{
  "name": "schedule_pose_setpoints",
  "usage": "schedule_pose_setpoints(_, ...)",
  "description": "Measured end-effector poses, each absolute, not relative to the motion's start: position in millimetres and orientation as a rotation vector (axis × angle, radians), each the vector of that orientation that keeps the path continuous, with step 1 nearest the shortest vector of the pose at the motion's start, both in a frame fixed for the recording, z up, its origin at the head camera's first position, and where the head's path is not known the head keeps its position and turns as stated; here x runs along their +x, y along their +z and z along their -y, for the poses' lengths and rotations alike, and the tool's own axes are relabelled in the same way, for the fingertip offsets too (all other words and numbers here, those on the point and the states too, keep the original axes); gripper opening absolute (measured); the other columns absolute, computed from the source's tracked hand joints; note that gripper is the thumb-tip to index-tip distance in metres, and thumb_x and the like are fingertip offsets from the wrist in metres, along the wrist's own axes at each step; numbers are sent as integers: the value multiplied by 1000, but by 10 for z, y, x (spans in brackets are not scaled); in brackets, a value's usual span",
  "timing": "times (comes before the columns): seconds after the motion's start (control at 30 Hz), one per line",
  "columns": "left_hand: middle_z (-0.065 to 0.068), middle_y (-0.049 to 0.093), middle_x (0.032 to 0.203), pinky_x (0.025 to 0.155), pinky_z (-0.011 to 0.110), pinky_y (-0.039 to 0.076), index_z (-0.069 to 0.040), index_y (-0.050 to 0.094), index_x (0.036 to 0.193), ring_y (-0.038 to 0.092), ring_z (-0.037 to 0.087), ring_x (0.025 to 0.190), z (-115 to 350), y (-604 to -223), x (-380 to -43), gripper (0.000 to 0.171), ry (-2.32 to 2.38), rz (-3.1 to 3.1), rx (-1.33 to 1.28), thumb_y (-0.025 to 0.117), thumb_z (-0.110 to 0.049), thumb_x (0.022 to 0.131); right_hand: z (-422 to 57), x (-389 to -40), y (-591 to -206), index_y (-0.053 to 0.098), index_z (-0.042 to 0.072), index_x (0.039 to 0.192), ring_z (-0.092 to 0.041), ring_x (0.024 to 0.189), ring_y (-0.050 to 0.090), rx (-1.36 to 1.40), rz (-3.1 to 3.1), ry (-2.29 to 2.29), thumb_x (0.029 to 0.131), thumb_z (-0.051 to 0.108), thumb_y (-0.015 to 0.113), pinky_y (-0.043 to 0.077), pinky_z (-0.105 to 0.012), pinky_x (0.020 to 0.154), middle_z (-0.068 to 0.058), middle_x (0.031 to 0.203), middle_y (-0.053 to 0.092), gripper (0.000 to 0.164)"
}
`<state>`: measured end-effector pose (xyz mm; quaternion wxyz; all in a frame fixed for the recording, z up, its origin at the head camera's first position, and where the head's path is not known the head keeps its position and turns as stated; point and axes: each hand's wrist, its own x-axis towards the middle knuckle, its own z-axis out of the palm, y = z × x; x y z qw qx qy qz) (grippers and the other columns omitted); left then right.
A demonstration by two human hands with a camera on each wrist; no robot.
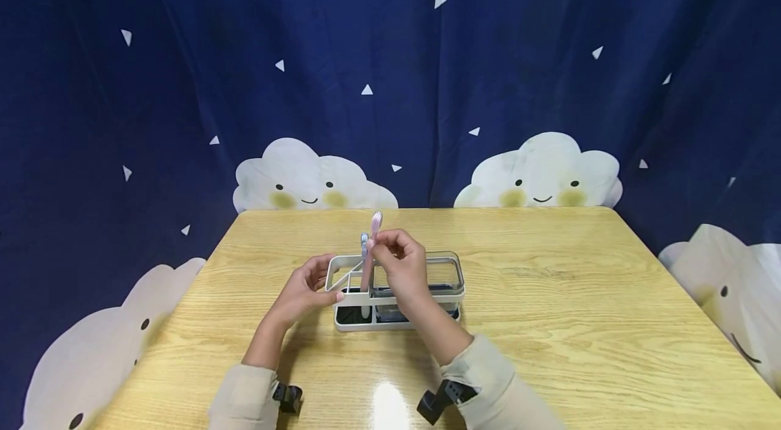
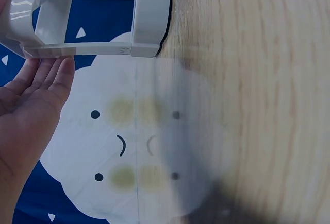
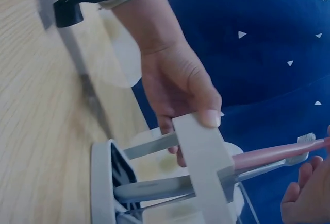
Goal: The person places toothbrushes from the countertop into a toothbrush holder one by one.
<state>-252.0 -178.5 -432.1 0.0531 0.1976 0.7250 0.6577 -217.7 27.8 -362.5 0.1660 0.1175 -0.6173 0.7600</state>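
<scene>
A white toothbrush holder (image 1: 356,298) with a dark base stands on the table in front of me. Its left end is gripped by my left hand (image 1: 308,287), thumb on the near side and fingers beyond the rim. My right hand (image 1: 404,266) pinches a pink toothbrush (image 1: 376,222), which stands upright, bristle end up, with its handle down in a slot. Just left of it a blue-and-white toothbrush (image 1: 364,240) also stands in the holder. In the right wrist view, the pink toothbrush (image 3: 263,156) passes through the white top frame (image 3: 203,157); only part of my right hand (image 3: 309,198) shows there.
A clear cup (image 1: 445,274) sits in the holder's right part, partly behind my right hand. Below lies the light wooden table (image 1: 549,321). A dark blue curtain (image 1: 378,43) with clouds and triangles hangs behind it.
</scene>
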Motion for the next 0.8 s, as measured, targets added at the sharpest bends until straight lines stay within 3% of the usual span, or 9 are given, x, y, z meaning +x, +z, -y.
schedule_pose_setpoints(0.23,29,47,124,101,48,32,6,41,132,44,45,116,1778,-4313,-2515,70,1997,-2221,612,76,3,71,-292,-1973,-3462,63,-8,84,-15,75,51,313,1965,2014,80,-3,64,40,-26,64,-11,84,60,7)
schedule_pose_setpoints(0.5,25,49,124,101,46,33,5,41,132,46,38,115,1781,-4319,-2518,70,1983,-2238,583,76,2,72,-327,-2142,-3779,67,-2,81,-19,77,53,337,2140,1851,77,3,70,44,-27,61,-4,84,57,7)
schedule_pose_setpoints(0.8,27,48,125,101,46,32,6,40,132,45,40,116,1783,-4312,-2515,71,1987,-2224,582,77,2,71,-324,-2143,-3860,71,9,78,-18,79,52,366,2199,1758,74,7,72,46,-27,61,1,83,57,4)
